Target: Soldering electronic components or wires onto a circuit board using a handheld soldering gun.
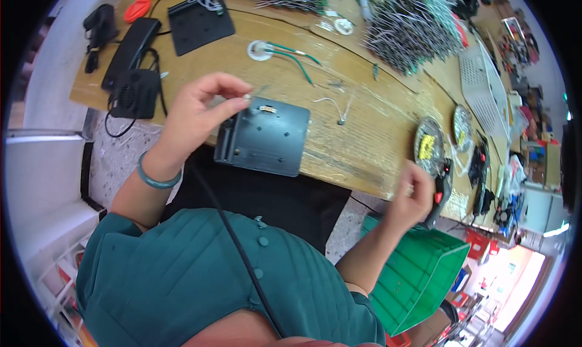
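Observation:
My left hand [206,107] pinches a small whitish piece [247,96] between thumb and fingertips. The piece is just above the upper left corner of a black flat plate [273,138], which lies at the table's near edge. A small metallic part [267,109] sits on the plate's upper part. To the right, my right hand [413,196] is raised with its fingers curled together and is blurred; whatever is between them cannot be made out. It is beside a black handheld tool with a red button [442,192] and near a round metal dish [428,147] holding small yellow pieces.
Green wires on a white round base [259,50] and a thin white wire [332,107] lie beyond the plate. Bundled wires [415,29] are piled at the back. Black devices [133,92] stand at left. A green crate [418,274] is below right; a black cable crosses my front.

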A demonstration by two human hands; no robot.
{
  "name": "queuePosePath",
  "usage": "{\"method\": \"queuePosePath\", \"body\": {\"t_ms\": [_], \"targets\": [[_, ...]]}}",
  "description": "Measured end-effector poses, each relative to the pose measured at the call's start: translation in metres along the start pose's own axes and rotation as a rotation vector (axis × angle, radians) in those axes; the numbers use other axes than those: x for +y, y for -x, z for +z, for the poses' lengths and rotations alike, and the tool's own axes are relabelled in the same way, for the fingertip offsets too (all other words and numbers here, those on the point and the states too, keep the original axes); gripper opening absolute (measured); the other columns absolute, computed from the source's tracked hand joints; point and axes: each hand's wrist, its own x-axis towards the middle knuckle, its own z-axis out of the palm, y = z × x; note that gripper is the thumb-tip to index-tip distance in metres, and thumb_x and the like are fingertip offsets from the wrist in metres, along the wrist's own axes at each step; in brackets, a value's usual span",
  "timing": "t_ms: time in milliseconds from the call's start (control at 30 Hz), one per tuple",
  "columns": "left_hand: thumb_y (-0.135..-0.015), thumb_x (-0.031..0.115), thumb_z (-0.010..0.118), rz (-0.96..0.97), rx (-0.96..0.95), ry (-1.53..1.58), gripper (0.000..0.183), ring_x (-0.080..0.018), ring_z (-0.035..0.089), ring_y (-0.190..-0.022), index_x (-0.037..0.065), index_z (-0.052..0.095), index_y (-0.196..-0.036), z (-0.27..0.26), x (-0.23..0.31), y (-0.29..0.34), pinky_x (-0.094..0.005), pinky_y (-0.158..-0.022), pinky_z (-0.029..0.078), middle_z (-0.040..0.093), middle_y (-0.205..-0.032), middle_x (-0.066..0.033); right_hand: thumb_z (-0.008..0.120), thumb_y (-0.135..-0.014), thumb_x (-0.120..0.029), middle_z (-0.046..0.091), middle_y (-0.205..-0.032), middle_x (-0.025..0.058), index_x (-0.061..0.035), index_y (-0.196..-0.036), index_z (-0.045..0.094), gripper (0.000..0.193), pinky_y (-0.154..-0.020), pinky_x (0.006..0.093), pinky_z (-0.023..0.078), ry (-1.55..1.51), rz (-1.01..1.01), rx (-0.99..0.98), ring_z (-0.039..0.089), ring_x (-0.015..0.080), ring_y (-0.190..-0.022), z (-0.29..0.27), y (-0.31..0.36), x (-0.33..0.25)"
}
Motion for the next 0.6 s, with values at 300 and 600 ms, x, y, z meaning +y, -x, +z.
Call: {"method": "queuePosePath", "body": {"t_ms": [300,600], "targets": [[-0.082,-0.002,0.063,-0.078,0.015,0.167,0.013,-0.0138,0.063,-0.087,0.000,0.059,-0.094,0.005,0.015,-0.004,-0.0236,-0.077,0.048,0.064,-0.090,-0.0068,0.077,-0.073,-0.027,0.058,-0.082,0.0045,0.0050,-0.099,0.061,0.044,-0.068,0.0267,0.043,0.524,0.656,-0.147,0.052,0.0136,-0.073,-0.152,0.011,0.155],[-0.084,0.004,0.064,-0.175,-0.095,0.580,0.014,-0.0166,0.065,-0.083,0.000,0.056,-0.094,0.018,0.030,0.010,-0.0267,-0.078,0.051,0.066,-0.088,-0.0102,0.069,-0.078,-0.008,0.060,-0.094,0.0086,0.0050,-0.114,0.052,0.042,-0.072,0.0271,0.044,-0.175,0.537,0.423,0.054,0.0133,-0.079,-0.097,0.023,0.090]]}}
